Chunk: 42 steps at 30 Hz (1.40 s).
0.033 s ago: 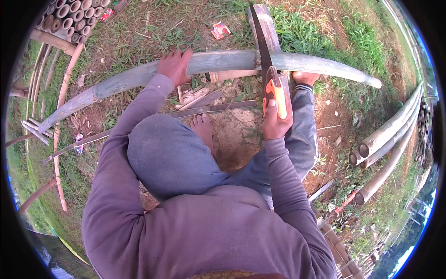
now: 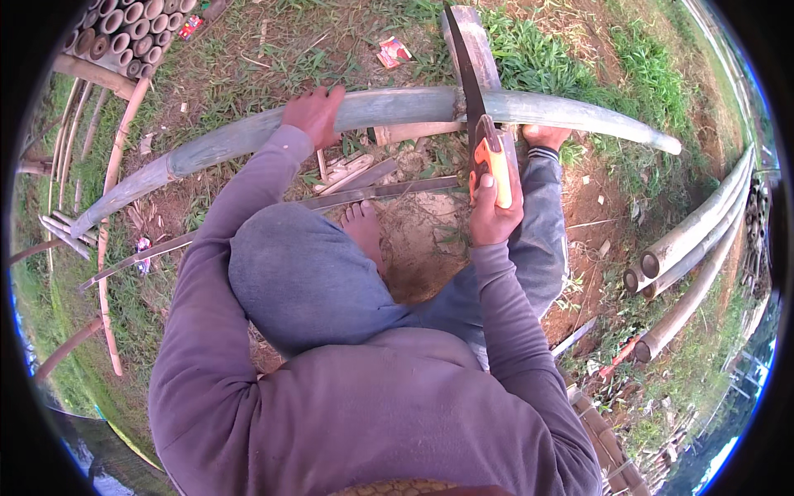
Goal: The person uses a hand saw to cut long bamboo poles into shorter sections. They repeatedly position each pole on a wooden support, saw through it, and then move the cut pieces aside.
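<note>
A long grey-green bamboo pole [image 2: 389, 108] lies crosswise in front of me. My left hand [image 2: 314, 115] is wrapped over it, left of the middle. In my right hand [image 2: 495, 214] is a hand saw [image 2: 470, 78] with an orange and black handle, my fingers closed round the grip. The saw's blade points away from me and crosses the pole close to a node. Beneath the pole at that spot stands a wooden block [image 2: 477, 41]; the blade hides how deep any cut goes. My right foot [image 2: 546, 135] is beside the block, just under the pole.
Bamboo poles [image 2: 699, 227] lie at the right. A stack of cut bamboo pieces [image 2: 132, 29] rests on a frame at the far left. Split strips [image 2: 351, 174] and a long flat slat [image 2: 413, 188] lie near my left foot [image 2: 361, 230]. A blade-like tool [image 2: 573, 337] lies lower right.
</note>
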Each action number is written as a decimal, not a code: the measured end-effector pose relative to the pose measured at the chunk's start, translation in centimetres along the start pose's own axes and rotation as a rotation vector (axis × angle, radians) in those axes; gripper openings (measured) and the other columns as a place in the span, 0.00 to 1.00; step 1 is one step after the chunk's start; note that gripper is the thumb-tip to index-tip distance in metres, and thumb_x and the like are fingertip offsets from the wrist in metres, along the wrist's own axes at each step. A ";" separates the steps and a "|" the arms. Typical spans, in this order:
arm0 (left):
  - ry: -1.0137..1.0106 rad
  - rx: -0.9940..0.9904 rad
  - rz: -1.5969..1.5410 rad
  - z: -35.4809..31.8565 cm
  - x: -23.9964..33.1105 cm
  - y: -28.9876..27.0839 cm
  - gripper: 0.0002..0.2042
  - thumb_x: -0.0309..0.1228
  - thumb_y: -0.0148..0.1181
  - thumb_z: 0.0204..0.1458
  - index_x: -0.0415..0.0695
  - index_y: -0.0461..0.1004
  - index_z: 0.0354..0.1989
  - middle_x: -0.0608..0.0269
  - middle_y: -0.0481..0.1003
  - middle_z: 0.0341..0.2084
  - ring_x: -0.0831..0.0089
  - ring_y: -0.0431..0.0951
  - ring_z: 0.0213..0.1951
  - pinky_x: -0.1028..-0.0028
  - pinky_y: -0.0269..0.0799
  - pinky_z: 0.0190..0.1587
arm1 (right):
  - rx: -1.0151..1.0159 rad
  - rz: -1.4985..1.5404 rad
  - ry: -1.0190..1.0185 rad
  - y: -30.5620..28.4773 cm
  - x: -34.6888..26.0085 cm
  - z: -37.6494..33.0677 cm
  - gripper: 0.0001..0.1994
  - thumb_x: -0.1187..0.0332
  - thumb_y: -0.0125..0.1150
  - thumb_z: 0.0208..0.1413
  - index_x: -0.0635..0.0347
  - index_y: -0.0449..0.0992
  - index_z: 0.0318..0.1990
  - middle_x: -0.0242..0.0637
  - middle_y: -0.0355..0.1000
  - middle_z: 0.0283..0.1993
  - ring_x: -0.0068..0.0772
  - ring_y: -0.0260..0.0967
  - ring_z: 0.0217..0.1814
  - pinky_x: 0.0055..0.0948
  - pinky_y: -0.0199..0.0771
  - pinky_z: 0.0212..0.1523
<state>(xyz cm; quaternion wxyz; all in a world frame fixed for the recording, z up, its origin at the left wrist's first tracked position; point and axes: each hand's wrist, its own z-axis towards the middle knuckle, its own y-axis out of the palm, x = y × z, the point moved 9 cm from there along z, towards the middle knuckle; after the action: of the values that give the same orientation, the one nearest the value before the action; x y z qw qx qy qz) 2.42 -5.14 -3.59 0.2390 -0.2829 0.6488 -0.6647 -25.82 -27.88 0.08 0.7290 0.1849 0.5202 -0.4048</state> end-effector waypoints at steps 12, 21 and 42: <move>0.070 -0.207 -0.153 3.1 -1.5 3.0 0.39 0.44 0.81 0.39 0.50 0.71 0.63 0.47 0.82 0.48 0.47 0.84 0.52 0.51 0.79 0.55 | 0.026 0.199 0.373 2.4 -0.8 5.3 0.19 0.72 0.65 0.70 0.70 0.75 0.64 0.35 0.79 0.49 0.20 0.76 0.42 0.23 0.78 0.41; -0.081 -0.333 -0.105 2.6 -1.4 1.9 0.36 0.45 0.80 0.42 0.50 0.71 0.59 0.49 0.83 0.48 0.45 0.84 0.51 0.49 0.80 0.54 | -0.120 -0.038 0.208 -8.2 -9.8 -10.5 0.25 0.75 0.60 0.71 0.75 0.65 0.71 0.51 0.73 0.68 0.35 0.75 0.64 0.33 0.83 0.59; -0.076 -0.325 -0.107 2.8 -1.3 1.6 0.35 0.44 0.79 0.39 0.52 0.73 0.59 0.51 0.84 0.45 0.47 0.85 0.48 0.50 0.81 0.52 | 0.000 0.133 0.366 -5.7 -5.0 -9.0 0.24 0.72 0.62 0.71 0.74 0.67 0.70 0.49 0.73 0.66 0.37 0.76 0.63 0.32 0.85 0.59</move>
<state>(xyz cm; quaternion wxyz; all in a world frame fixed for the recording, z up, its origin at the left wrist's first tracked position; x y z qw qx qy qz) 5.19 -6.39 -5.27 0.1789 -0.3767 0.7222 -0.5518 -36.41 -23.16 1.98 0.6474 0.2895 0.6306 -0.3154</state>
